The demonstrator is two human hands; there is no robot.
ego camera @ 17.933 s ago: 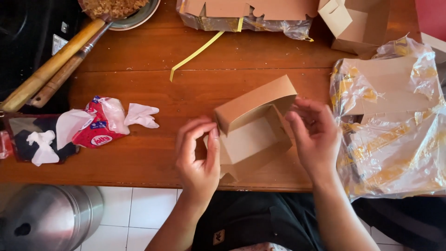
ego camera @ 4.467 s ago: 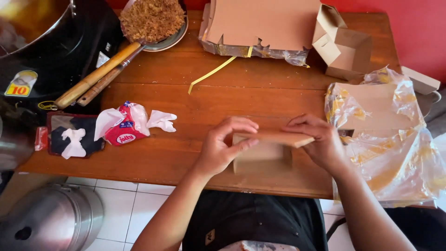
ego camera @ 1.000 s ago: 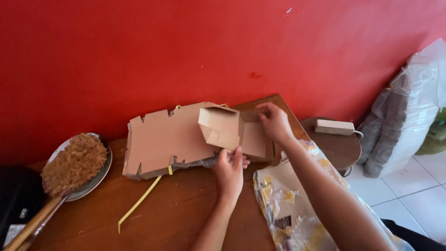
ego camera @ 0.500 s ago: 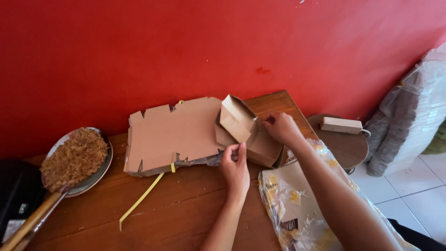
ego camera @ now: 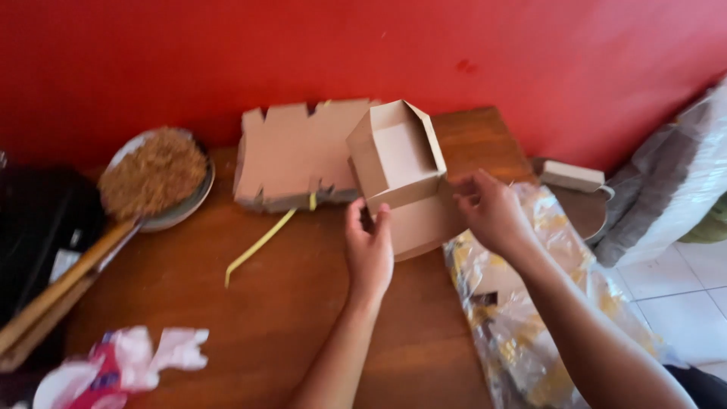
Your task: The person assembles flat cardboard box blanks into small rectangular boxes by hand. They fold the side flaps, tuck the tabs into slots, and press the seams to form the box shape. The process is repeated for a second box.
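A red wall backs a brown wooden table (ego camera: 189, 303), with pale floor tiles showing at the lower right. The folded cardboard box (ego camera: 397, 163) sits toward the far side of the table, its open mouth tipped up and toward the viewer, its long axis running roughly from 7 o'clock to 1 o'clock, with its lid flap spread flat below it toward 5 o'clock. The left hand (ego camera: 369, 246) lies directly under the box at 6 o'clock, fingers pinched on the box's lower front edge where the flap begins. The right hand (ego camera: 488, 212) is at about 4 o'clock from the box, fingers loosely curled and touching or just beside the flap's right edge; whether it grips the card I cannot tell. The left hand is the nearer and the one plainly holding. Behind the box at 10 o'clock, touching or just behind it, is a stack of flat cardboard blanks (ego camera: 291, 155) against the wall. A yellow strip (ego camera: 257, 244) lies at 8 o'clock, well apart. Farther left is a plate of brown crumbled food (ego camera: 155, 178) with wooden handles (ego camera: 60, 288) beside it. A crinkled plastic bag (ego camera: 522, 318) lies under the right forearm, and a small closed box (ego camera: 572, 176) rests at 3 o'clock.
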